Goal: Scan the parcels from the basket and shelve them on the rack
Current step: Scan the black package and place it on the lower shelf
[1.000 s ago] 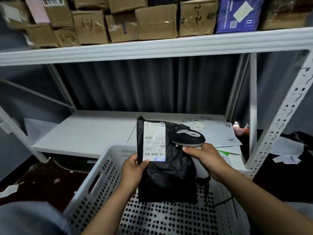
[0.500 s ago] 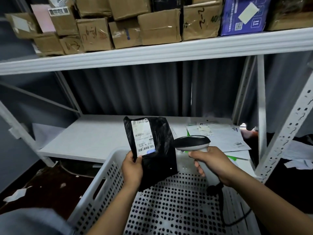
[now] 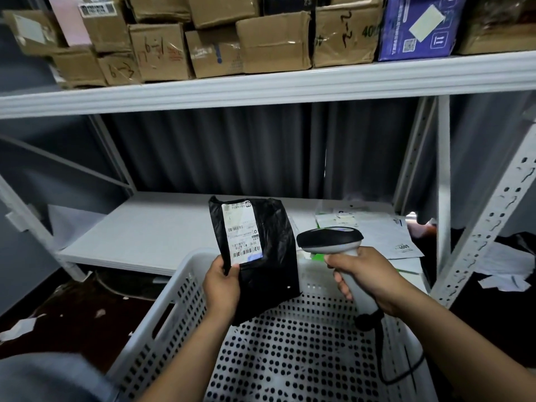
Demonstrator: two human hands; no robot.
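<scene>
Item: black poly parcel point(image 3: 269, 256), one, held upright over the far end of the white perforated basket point(image 3: 162, 323); its white shipping label point(image 3: 243, 232), printed with barcodes, faces the camera and shows a bluish patch at its bottom corner. Left hand point(image 3: 222, 281): fingers and thumb clamped on the parcel's lower left corner, thumb on the foot of the label. Right hand point(image 3: 368, 275): fingers wrapped tight round the grip of a handheld scanner point(image 3: 329, 237), black head and pale body, above the basket's far right corner, head turned toward the parcel, just beside it; black cable point(image 3: 385, 358) trails down over the basket's right side. Beyond the basket: lower rack shelf point(image 3: 150, 230), white, bearing loose papers and envelopes point(image 3: 383, 233) past the basket's right corner. High above the basket: upper rack shelf point(image 3: 261, 84), carrying cardboard boxes point(image 3: 272, 42) and one blue box point(image 3: 417, 27)
</scene>
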